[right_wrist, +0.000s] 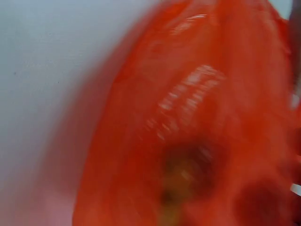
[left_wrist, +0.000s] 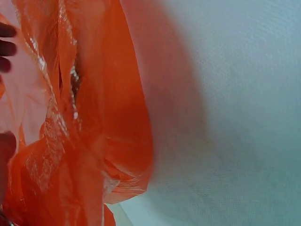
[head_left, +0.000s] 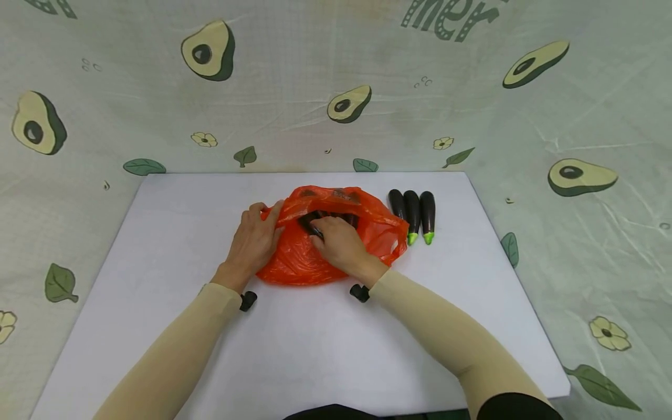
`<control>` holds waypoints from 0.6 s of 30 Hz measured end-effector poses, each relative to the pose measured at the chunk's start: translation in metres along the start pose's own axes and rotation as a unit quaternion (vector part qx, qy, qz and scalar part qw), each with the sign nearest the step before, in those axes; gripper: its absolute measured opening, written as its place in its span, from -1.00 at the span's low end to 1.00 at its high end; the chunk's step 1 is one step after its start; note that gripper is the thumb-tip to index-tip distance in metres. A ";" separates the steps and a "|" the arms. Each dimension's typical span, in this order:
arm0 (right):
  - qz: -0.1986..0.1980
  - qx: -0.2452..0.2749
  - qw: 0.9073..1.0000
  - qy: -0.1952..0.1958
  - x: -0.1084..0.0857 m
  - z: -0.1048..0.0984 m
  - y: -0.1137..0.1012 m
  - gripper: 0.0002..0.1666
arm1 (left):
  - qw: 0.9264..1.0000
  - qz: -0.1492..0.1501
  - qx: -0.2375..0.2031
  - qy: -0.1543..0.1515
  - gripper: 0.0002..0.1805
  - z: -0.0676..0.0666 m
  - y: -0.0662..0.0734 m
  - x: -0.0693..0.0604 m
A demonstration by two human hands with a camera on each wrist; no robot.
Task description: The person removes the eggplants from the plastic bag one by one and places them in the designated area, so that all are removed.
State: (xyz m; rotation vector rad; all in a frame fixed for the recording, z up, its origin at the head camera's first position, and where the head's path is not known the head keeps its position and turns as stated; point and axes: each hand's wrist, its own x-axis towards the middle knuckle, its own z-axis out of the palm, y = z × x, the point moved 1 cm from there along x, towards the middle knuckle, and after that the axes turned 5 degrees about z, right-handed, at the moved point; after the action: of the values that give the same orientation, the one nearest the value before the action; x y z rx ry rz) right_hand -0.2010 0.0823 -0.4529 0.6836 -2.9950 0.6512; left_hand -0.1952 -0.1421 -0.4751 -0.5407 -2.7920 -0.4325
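An orange-red plastic bag [head_left: 299, 262] lies on its side on the white table, its mouth gaping upward. My left hand [head_left: 254, 239] holds the bag's left rim; in the left wrist view its fingertips [left_wrist: 6, 48] and thumb show at the edge beside the crinkled plastic. Inside the mouth, my right hand [head_left: 341, 242] grips a dark eggplant [head_left: 317, 228]. More dark eggplants show behind it, partly hidden by the hand and plastic. Three eggplants [head_left: 413, 213] with green caps lie in a row right of the bag. The right wrist view is blurred red plastic [right_wrist: 197, 94].
Beneath everything is a white tabletop [head_left: 294, 344]. Behind and around it hangs a pale cloth [head_left: 294, 70] printed with avocados and leaves. The bag's right side touches or overlaps the nearest eggplant of the row.
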 end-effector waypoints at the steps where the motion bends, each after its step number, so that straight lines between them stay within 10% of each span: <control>1: -0.005 -0.005 1.000 0.004 0.002 0.004 0.000 -0.49 | 1.000 0.001 -0.005 0.000 -0.29 0.000 0.000 0.000; 18: 0.042 -0.068 0.996 0.029 0.041 0.039 -0.001 -0.54 | 1.000 0.018 0.011 0.022 -0.35 -0.001 -0.001 0.004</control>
State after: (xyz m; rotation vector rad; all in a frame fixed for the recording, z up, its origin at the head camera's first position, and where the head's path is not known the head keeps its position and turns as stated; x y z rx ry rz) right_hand -0.2337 0.0488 -0.4844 0.5258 -2.9922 0.4566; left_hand -0.1991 -0.1419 -0.4732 -0.5691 -2.7378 -0.3996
